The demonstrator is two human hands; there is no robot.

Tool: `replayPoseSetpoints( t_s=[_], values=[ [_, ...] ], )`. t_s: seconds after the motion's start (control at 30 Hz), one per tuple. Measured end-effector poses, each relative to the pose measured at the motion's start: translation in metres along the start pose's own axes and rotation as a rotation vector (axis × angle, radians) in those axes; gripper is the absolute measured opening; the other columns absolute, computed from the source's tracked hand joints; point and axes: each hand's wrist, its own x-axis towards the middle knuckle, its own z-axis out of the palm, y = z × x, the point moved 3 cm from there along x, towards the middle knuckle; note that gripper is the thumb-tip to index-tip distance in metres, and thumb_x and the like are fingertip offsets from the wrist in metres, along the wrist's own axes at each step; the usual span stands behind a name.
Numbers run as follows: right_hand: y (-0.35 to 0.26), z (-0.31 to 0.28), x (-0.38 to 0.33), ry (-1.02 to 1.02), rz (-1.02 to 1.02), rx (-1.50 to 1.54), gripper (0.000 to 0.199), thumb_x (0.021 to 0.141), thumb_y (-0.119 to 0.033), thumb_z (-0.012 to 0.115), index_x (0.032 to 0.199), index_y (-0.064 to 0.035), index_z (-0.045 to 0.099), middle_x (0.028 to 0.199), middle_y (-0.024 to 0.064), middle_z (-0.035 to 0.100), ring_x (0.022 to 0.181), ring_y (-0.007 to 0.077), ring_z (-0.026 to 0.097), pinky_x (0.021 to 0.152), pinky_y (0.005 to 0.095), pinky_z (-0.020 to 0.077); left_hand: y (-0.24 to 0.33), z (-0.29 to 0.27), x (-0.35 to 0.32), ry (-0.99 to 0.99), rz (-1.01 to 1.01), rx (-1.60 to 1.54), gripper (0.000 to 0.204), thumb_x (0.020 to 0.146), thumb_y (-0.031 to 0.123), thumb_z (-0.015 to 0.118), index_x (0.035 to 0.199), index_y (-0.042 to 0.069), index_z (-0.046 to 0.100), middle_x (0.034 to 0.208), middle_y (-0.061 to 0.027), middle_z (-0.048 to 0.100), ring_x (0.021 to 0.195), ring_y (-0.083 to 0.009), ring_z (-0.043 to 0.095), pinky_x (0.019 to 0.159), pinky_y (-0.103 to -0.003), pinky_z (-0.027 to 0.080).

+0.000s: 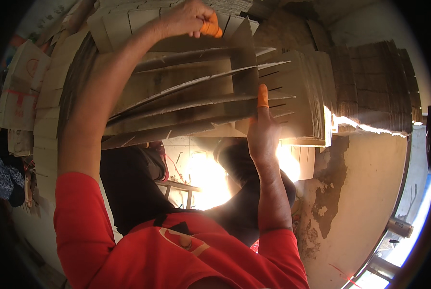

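Observation:
Several long, slotted cardboard strips (177, 89) stretch across in front of me, fanning together toward the left. A shorter cardboard cross strip (244, 62) stands across their right part. My right hand (264, 130) grips the near end of this cross strip, an orange finger cover lying along its edge. My left hand (189, 19) is farther away, above the far strips and left of the cross strip's far end. Its fingers, some in orange covers, are curled closed; whatever they may hold is hidden.
Flat cardboard sheets (307, 86) with slots lie stacked under and right of the strips. Farther right is a tall brown cardboard stack (372, 89). White boxes (25, 82) and more cardboard stand at left. A peeling wall (360, 192) is at right; bright light hits the floor.

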Motion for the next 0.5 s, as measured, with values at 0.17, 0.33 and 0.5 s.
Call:
replayPoseSetpoints(
  t_s=[0.17,0.33,0.5],
  values=[
    [0.0,0.001,0.002,0.028,-0.021,0.042,0.08,0.071,0.013,0.049,0.145,-0.0086,0.027,0.07,0.0164,0.056,0.056,0.0276,0.058,0.051,0.039,0.0462,-0.012,-0.015,0.031,0.043,-0.224,0.331,0.04,0.07,0.022,0.074,0.104,0.006,0.058,0.113,-0.0164,0.059,0.108,-0.0298,0.053,0.086,-0.038,0.044],
    [-0.006,0.001,0.006,-0.018,0.022,0.029,0.077,0.072,0.013,0.049,0.143,-0.007,0.031,0.067,0.0161,0.055,0.054,0.028,0.057,0.05,0.038,0.0453,-0.048,0.008,0.034,0.416,0.392,0.746,0.032,0.073,0.016,0.07,0.097,-0.002,0.058,0.096,-0.0213,0.06,0.096,-0.0353,0.058,0.077,-0.043,0.046],
    [-0.004,0.001,0.01,-0.073,0.045,-0.005,0.072,0.072,0.013,0.049,0.14,-0.0041,0.036,0.066,0.0165,0.055,0.055,0.029,0.057,0.051,0.0378,0.0456,-0.03,0.014,0.039,0.135,0.11,0.606,0.035,0.075,0.016,0.069,0.102,0.0,0.057,0.107,-0.0202,0.059,0.106,-0.0355,0.054,0.086,-0.044,0.044]
  ],
)
